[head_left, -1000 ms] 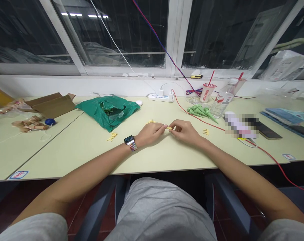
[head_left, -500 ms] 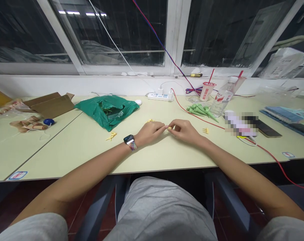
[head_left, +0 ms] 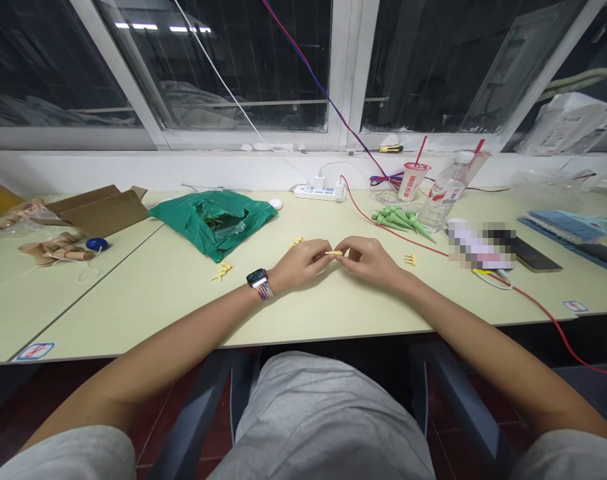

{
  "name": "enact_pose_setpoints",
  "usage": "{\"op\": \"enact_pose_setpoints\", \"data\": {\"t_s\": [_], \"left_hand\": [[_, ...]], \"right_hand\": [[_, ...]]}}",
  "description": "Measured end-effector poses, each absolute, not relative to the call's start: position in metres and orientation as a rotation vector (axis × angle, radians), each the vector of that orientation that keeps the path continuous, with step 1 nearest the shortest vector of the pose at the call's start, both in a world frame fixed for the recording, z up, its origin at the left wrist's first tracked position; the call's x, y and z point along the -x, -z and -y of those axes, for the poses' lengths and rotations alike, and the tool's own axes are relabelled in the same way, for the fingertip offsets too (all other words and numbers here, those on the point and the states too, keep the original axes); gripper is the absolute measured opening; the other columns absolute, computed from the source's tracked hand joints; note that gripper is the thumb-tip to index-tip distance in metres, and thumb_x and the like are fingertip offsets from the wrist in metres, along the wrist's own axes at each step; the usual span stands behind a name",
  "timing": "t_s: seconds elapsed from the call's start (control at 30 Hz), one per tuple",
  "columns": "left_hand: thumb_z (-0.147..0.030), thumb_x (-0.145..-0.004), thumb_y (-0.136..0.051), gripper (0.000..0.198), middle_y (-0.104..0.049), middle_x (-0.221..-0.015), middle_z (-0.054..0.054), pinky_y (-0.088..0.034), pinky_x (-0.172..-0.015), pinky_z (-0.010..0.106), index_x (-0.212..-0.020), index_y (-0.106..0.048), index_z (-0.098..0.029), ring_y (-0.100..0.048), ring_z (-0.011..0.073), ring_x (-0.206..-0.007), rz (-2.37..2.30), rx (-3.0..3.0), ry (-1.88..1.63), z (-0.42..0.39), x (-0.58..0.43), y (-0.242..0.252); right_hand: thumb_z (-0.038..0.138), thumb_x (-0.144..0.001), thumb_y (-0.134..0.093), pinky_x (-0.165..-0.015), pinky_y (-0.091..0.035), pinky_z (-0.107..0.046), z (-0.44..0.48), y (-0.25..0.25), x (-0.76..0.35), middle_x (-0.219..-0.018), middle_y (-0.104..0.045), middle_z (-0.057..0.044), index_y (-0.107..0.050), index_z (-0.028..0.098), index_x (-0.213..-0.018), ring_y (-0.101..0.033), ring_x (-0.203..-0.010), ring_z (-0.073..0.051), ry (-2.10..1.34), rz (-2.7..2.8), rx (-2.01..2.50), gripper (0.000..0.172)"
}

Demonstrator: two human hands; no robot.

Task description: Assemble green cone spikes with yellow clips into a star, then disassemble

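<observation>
My left hand [head_left: 303, 262] and my right hand [head_left: 367, 260] meet at the middle of the pale green table [head_left: 183, 293], fingertips pinched together on a small yellow plastic piece [head_left: 334, 253]. A watch sits on my left wrist. More small yellow pieces lie on the table: one [head_left: 222, 271] to the left, one [head_left: 297, 241] just behind my left hand, one [head_left: 410, 259] to the right of my right hand.
A green plastic bag [head_left: 214, 219] lies behind on the left, green cones [head_left: 399, 220] behind on the right, beside a bottle [head_left: 441, 195] and a cup [head_left: 409, 181]. A power strip [head_left: 319, 193], red cable [head_left: 533, 300], phone [head_left: 526, 252] and cardboard box [head_left: 98, 208] are around.
My two hands have drawn slightly closer together on the yellow piece; otherwise they stay in the same spot.
</observation>
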State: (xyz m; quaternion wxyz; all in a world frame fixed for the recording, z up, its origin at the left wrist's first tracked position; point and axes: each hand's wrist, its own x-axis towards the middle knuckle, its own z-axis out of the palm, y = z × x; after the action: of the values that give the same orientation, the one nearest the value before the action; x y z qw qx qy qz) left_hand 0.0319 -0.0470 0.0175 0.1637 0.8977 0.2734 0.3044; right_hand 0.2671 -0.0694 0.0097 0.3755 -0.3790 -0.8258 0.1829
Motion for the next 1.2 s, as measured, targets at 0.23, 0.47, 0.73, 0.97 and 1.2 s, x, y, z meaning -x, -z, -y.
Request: {"op": "enact_pose_setpoints", "data": {"t_s": [0.23,0.47,0.73,0.97,1.2], "left_hand": [[-0.045,-0.111,-0.045,0.039,-0.062,-0.079,0.001,-0.039,-0.071,0.033,-0.085,-0.060,-0.020,-0.056,0.0179,-0.072,-0.780,-2.548,-0.855,0.047,-0.032,-0.019],[-0.039,-0.109,-0.050,0.033,-0.057,-0.074,-0.002,-0.036,-0.069,0.033,-0.082,-0.054,-0.020,-0.050,0.0162,-0.067,-0.839,-2.509,-0.887,0.045,-0.029,-0.018],[-0.043,-0.108,-0.050,0.036,-0.053,-0.072,-0.002,-0.035,-0.067,0.033,-0.080,-0.052,-0.021,-0.048,0.0157,-0.065,-0.842,-2.491,-0.877,0.044,-0.030,-0.015],[-0.044,-0.108,-0.049,0.036,-0.054,-0.072,-0.001,-0.035,-0.066,0.033,-0.080,-0.052,-0.021,-0.048,0.0159,-0.065,-0.834,-2.501,-0.851,0.045,-0.031,-0.015],[-0.045,-0.107,-0.050,0.035,-0.056,-0.072,-0.001,-0.035,-0.067,0.033,-0.082,-0.055,-0.021,-0.050,0.0162,-0.065,-0.828,-2.502,-0.842,0.046,-0.032,-0.016]], "right_hand": [[0.038,-0.101,-0.064,-0.074,-0.052,-0.033,0.069,-0.010,-0.268,-0.099,-0.076,-0.005,-0.073,0.023,-0.103,-0.065,-0.071,-0.017,-0.451,2.102,0.901,0.017],[0.027,-0.097,-0.066,-0.072,-0.050,-0.033,0.079,-0.011,-0.281,-0.100,-0.071,-0.005,-0.073,0.022,-0.100,-0.063,-0.071,-0.016,-0.367,2.104,1.049,0.010],[0.033,-0.096,-0.065,-0.070,-0.048,-0.036,0.129,0.001,-0.345,-0.096,-0.071,-0.007,-0.079,0.022,-0.095,-0.063,-0.074,-0.020,-0.212,2.024,1.496,0.018],[0.039,-0.091,-0.066,-0.069,-0.047,-0.036,0.140,0.009,-0.387,-0.095,-0.075,-0.006,-0.078,0.023,-0.091,-0.066,-0.074,-0.021,-0.087,1.902,1.701,0.020],[0.037,-0.089,-0.064,-0.067,-0.047,-0.035,0.139,0.012,-0.394,-0.093,-0.076,-0.005,-0.075,0.024,-0.088,-0.067,-0.074,-0.021,-0.010,1.896,1.715,0.017]]}}
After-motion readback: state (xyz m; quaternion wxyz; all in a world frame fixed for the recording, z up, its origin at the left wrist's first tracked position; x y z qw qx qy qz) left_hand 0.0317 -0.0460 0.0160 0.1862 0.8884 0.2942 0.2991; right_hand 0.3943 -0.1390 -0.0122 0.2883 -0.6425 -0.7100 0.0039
